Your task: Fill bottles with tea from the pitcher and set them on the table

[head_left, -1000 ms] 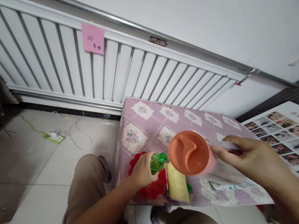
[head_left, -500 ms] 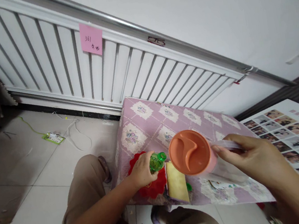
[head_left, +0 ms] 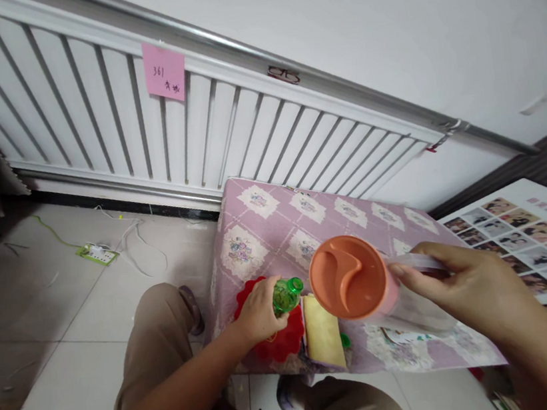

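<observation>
My left hand is wrapped around a green bottle, whose open mouth points right. Beneath that hand lies a red scalloped tray, partly covered by it. In my right hand is the handle of a clear pitcher with an orange top. The pitcher is tipped far over to the left, so its top faces me with a curved ridge across it. A small gap separates the top from the bottle's mouth. Between and below them lies a folded yellow cloth, with a small green cap at its right edge.
A low table with a purple floral cover stands against a white radiator bearing a pink note. A photo board leans at right. On the floor at left lie a power strip and loose cables.
The view has shifted very slightly. Both hands keep their hold on the bottle and the pitcher, in nearly the same places.
</observation>
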`<state>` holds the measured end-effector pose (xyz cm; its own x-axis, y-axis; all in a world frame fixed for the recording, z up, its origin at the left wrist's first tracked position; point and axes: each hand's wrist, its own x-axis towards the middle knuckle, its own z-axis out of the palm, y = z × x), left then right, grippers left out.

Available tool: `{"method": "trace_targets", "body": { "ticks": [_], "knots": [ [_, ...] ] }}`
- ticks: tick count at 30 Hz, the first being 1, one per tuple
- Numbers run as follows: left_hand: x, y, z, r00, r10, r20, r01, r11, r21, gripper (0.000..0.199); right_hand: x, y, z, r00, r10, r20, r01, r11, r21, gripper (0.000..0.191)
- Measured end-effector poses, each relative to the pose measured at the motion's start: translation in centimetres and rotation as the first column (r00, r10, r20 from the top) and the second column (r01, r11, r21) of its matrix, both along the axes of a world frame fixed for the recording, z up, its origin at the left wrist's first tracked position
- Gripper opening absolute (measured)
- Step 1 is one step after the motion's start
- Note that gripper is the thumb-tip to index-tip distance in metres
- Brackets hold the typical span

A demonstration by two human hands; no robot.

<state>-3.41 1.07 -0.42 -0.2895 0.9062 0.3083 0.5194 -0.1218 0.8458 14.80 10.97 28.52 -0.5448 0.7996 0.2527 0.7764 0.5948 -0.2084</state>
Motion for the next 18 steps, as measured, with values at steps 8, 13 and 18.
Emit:
{"method": "trace_targets", "body": {
  "ticks": [8,13,18],
  "knots": [
    [0.01,-0.04,-0.02,1.000,0.006,0.002,-0.006,1.000,-0.003,0.080,-0.14,0.07,0.20,0.999,-0.012,0.030,0.012,1.000,-0.010,0.044],
    [-0.03,-0.01,-0.10,1.000,-0.001,0.012,0.001,1.000,0.004,0.078,-0.16,0.03,0.20,1.000,-0.003,0.023,0.003,1.000,0.008,0.044],
    [0.02,-0.01,-0.17,1.000,0.005,0.015,-0.006,1.000,0.008,0.078,-0.36,-0.11,0.39,1.000,0.012,0.015,-0.012,0.999,0.041,0.045]
  ]
}}
